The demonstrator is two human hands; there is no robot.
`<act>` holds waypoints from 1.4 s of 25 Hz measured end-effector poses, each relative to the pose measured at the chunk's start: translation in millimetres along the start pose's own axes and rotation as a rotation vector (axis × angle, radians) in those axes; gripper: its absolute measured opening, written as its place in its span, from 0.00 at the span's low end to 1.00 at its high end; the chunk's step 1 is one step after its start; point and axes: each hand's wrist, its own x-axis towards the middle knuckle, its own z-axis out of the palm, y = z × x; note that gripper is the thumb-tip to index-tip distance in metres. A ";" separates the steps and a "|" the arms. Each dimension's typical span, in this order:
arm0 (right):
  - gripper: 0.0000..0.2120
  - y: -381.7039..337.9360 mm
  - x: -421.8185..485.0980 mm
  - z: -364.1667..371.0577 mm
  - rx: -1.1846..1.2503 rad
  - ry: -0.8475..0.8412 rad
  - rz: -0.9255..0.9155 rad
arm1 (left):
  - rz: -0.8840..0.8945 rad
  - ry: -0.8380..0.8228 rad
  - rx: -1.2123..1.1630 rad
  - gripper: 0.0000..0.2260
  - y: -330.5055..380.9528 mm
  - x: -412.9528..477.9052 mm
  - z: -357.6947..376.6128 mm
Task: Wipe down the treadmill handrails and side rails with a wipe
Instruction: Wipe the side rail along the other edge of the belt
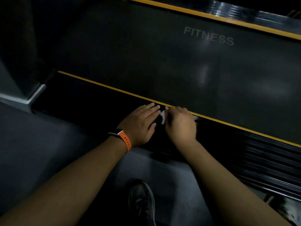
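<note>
Head view has your right hand (180, 124) curled around the white wipe (163, 117) on the near side rail (97, 98), beside its yellow edge strip (114, 88). Your left hand (140, 123) lies flat alongside (fingers straight, holding nothing). Keep the wipe pressed down and run long strokes along the ribs.

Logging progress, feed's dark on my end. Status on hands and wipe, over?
Left hand flat on near side rail. Right hand grips wipe by yellow stripe. No obstruction seen.
</note>
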 end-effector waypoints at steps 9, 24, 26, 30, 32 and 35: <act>0.07 40.2 -37.3 -29.2 -0.008 0.055 0.217 | 0.003 0.016 -0.012 0.25 0.9 -0.4 0.6; 0.08 -10.3 -21.4 0.8 -0.028 -0.008 -0.036 | 0.013 0.013 0.001 0.25 -1.3 0.3 0.9; 0.06 16.6 -35.7 -15.4 -0.053 0.028 0.037 | 0.020 0.016 -0.008 0.25 -2.2 -0.2 1.3; 0.05 63.4 -67.8 -43.5 -0.064 0.099 0.258 | 0.016 0.021 -0.007 0.24 -1.1 -0.7 3.1; 0.04 37.7 -51.2 -25.8 -0.035 0.082 0.178 | 0.014 0.026 -0.004 0.24 -1.3 -0.2 3.0; 0.07 -12.7 -39.1 1.7 -0.044 0.026 -0.008 | 0.016 0.014 0.011 0.25 -2.3 -0.1 3.3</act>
